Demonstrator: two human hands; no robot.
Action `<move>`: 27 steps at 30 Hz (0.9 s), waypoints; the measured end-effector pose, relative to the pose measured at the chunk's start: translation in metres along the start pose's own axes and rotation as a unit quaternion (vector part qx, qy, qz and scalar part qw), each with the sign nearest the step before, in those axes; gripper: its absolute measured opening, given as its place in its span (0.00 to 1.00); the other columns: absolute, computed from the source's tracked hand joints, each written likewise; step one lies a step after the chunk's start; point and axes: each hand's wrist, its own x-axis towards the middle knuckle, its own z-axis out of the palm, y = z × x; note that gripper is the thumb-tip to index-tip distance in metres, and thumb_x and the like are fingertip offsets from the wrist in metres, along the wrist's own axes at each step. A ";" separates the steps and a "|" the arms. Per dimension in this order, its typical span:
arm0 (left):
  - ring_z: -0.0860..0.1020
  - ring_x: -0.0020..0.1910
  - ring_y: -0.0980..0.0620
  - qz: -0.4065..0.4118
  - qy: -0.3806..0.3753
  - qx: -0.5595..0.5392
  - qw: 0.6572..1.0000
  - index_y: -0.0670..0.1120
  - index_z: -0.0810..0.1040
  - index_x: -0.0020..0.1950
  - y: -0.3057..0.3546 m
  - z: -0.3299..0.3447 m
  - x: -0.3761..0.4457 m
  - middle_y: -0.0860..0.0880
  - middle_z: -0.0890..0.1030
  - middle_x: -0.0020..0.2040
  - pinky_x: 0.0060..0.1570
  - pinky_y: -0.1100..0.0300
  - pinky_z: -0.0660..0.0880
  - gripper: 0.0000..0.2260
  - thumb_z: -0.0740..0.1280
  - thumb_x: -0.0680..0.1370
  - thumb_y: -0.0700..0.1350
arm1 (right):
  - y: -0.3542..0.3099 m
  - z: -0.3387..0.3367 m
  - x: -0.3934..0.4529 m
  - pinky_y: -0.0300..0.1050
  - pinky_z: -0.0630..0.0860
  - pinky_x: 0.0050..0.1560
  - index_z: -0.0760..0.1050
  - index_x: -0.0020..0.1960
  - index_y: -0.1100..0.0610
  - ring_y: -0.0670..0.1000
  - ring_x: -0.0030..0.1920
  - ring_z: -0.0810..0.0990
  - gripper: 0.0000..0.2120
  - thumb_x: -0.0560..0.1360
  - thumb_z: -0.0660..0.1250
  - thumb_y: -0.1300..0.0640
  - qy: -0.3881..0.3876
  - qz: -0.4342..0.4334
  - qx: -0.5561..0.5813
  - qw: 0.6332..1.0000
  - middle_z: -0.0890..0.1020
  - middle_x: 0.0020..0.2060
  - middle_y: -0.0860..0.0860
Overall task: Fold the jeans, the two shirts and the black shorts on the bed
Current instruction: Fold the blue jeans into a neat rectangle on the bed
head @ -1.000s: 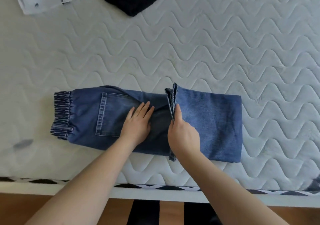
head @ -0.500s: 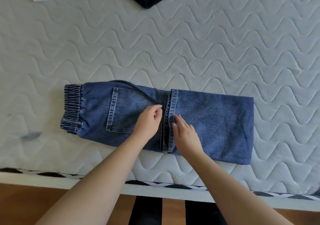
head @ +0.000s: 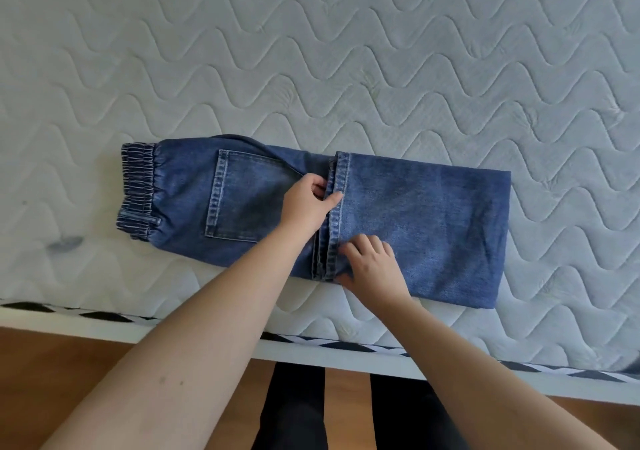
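Jeans (head: 415,221) on the bed (head: 311,51), mid-fold: our left hand (head: 304,207) and right hand (head: 372,269) pinch the hems; next, we judge, carry them toward the waistband (head: 138,190).

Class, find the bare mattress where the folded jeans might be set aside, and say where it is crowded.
Free: the white quilted mattress beyond the blue denim jeans and right of them. Crowded: the hem, where the left hand and right hand work.
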 end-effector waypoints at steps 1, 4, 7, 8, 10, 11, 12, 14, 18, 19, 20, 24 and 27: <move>0.79 0.49 0.54 0.002 -0.010 0.009 1.000 0.49 0.74 0.54 -0.001 0.000 0.001 0.55 0.79 0.48 0.48 0.62 0.74 0.17 0.76 0.71 0.53 | -0.001 0.003 0.001 0.48 0.74 0.42 0.78 0.44 0.53 0.55 0.40 0.77 0.20 0.57 0.81 0.47 0.004 -0.018 -0.011 1.000 0.77 0.41 0.50; 0.78 0.53 0.52 0.012 -0.045 0.051 0.998 0.49 0.73 0.60 0.000 -0.001 0.005 0.51 0.78 0.56 0.52 0.57 0.74 0.24 0.77 0.70 0.56 | -0.003 0.009 -0.001 0.46 0.72 0.38 0.75 0.37 0.53 0.54 0.36 0.75 0.16 0.59 0.81 0.50 0.014 -0.057 -0.034 0.998 0.76 0.34 0.49; 0.77 0.58 0.48 0.010 -0.042 0.071 0.997 0.49 0.72 0.64 0.001 -0.001 0.008 0.48 0.78 0.60 0.58 0.52 0.74 0.22 0.75 0.73 0.50 | -0.004 0.013 -0.007 0.46 0.71 0.37 0.74 0.37 0.54 0.54 0.35 0.75 0.15 0.63 0.80 0.55 0.025 -0.074 -0.031 0.996 0.75 0.34 0.49; 0.77 0.58 0.47 0.009 -0.042 0.075 0.996 0.48 0.72 0.64 0.001 -0.001 0.009 0.47 0.79 0.60 0.60 0.51 0.74 0.21 0.75 0.74 0.48 | -0.005 0.013 -0.009 0.46 0.71 0.36 0.74 0.38 0.54 0.54 0.35 0.75 0.14 0.64 0.80 0.55 0.030 -0.076 -0.021 0.996 0.76 0.34 0.49; 0.78 0.58 0.47 0.001 -0.043 0.077 0.996 0.48 0.73 0.64 0.000 -0.002 0.009 0.47 0.79 0.59 0.60 0.51 0.75 0.20 0.74 0.75 0.45 | -0.006 0.011 -0.013 0.46 0.71 0.36 0.75 0.39 0.55 0.54 0.35 0.75 0.12 0.66 0.78 0.55 0.042 -0.078 0.003 0.996 0.76 0.35 0.50; 0.78 0.58 0.47 -0.005 -0.044 0.075 0.996 0.49 0.72 0.64 -0.001 -0.002 0.010 0.47 0.80 0.59 0.60 0.51 0.75 0.20 0.74 0.74 0.44 | -0.007 0.010 -0.015 0.46 0.71 0.35 0.75 0.40 0.56 0.54 0.35 0.75 0.11 0.67 0.77 0.55 0.046 -0.077 0.013 0.996 0.76 0.35 0.50; 0.78 0.59 0.47 -0.009 -0.046 0.074 0.996 0.49 0.72 0.64 0.000 -0.002 0.010 0.47 0.80 0.59 0.60 0.51 0.75 0.21 0.74 0.74 0.45 | -0.007 0.009 -0.017 0.46 0.71 0.35 0.75 0.41 0.56 0.54 0.35 0.75 0.11 0.68 0.77 0.54 0.049 -0.075 0.023 0.996 0.76 0.35 0.50; 0.77 0.60 0.48 -0.010 -0.054 0.062 0.997 0.48 0.71 0.67 0.002 -0.003 0.009 0.48 0.79 0.61 0.59 0.53 0.74 0.25 0.76 0.73 0.48 | -0.007 0.011 -0.020 0.46 0.71 0.34 0.75 0.41 0.55 0.53 0.35 0.75 0.11 0.69 0.77 0.54 0.048 -0.073 0.037 0.996 0.76 0.36 0.49; 0.75 0.61 0.48 -0.050 -0.074 -0.011 0.996 0.48 0.68 0.69 0.011 -0.003 0.005 0.48 0.74 0.65 0.53 0.57 0.72 0.29 0.73 0.73 0.57 | -0.009 0.019 -0.023 0.46 0.74 0.33 0.74 0.40 0.55 0.53 0.34 0.74 0.12 0.67 0.78 0.55 0.041 -0.072 0.061 0.995 0.75 0.34 0.49; 0.75 0.60 0.48 -0.061 -0.074 -0.021 0.995 0.48 0.69 0.69 0.013 -0.001 0.005 0.48 0.74 0.65 0.52 0.57 0.72 0.28 0.72 0.74 0.58 | -0.009 0.021 -0.023 0.46 0.75 0.33 0.74 0.39 0.55 0.53 0.34 0.74 0.13 0.67 0.79 0.56 0.038 -0.069 0.063 0.995 0.75 0.34 0.49; 0.76 0.58 0.48 -0.070 -0.071 -0.030 0.995 0.48 0.70 0.67 0.016 0.000 0.005 0.48 0.75 0.63 0.52 0.56 0.72 0.25 0.70 0.76 0.59 | -0.009 0.024 -0.022 0.46 0.75 0.33 0.74 0.39 0.55 0.53 0.34 0.74 0.13 0.66 0.79 0.56 0.034 -0.068 0.065 0.995 0.75 0.34 0.49; 0.78 0.56 0.46 -0.060 -0.029 -0.018 0.998 0.44 0.75 0.62 0.025 0.005 0.007 0.46 0.80 0.58 0.54 0.55 0.74 0.18 0.66 0.80 0.55 | -0.009 0.030 -0.016 0.45 0.76 0.33 0.74 0.37 0.55 0.54 0.33 0.75 0.15 0.62 0.81 0.55 0.005 -0.058 0.084 0.995 0.76 0.33 0.49; 0.77 0.49 0.48 0.001 0.033 0.063 0.997 0.44 0.77 0.55 0.026 0.004 0.005 0.47 0.81 0.51 0.44 0.57 0.70 0.14 0.68 0.78 0.54 | -0.007 0.025 -0.015 0.46 0.75 0.36 0.76 0.38 0.54 0.54 0.35 0.76 0.10 0.72 0.69 0.49 0.021 -0.051 0.123 0.991 0.77 0.34 0.49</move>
